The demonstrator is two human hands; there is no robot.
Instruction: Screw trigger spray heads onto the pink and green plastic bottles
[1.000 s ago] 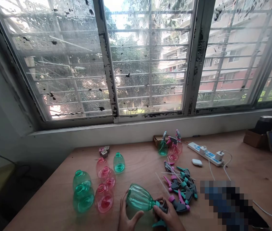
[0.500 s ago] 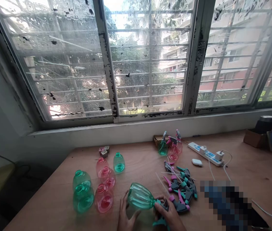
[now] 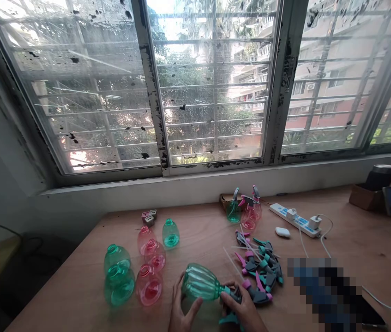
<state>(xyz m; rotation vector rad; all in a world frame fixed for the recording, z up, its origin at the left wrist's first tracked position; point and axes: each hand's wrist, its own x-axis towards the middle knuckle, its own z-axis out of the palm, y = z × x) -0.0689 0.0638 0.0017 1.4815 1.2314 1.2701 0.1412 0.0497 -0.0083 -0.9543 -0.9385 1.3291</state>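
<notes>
A clear green ribbed bottle [image 3: 200, 282] lies tilted on its side in the air above the table's front part, its neck toward the right. My left hand [image 3: 181, 310] is curled around the base end, with the thumb on the near side. At the neck, my right hand [image 3: 243, 310] grips the grey and teal spray head [image 3: 234, 294], which sits against the bottle's mouth; its fingers partly hide the joint. Just beyond my right hand is a heap of loose grey spray heads [image 3: 266, 269] with pink or teal parts and thin tubes.
Open green bottles [image 3: 119, 286] and pink bottles [image 3: 149, 286] stand on the left. Finished-looking spray bottles [image 3: 249, 217] stand at the back by a small cardboard box. A power strip [image 3: 295, 220], a white case [image 3: 282, 232] and a pixelated patch [image 3: 323, 290] are to the right.
My left thumb has shifted slightly up along the bottle's near side. The bottle and my right hand stay in nearly the same place.
</notes>
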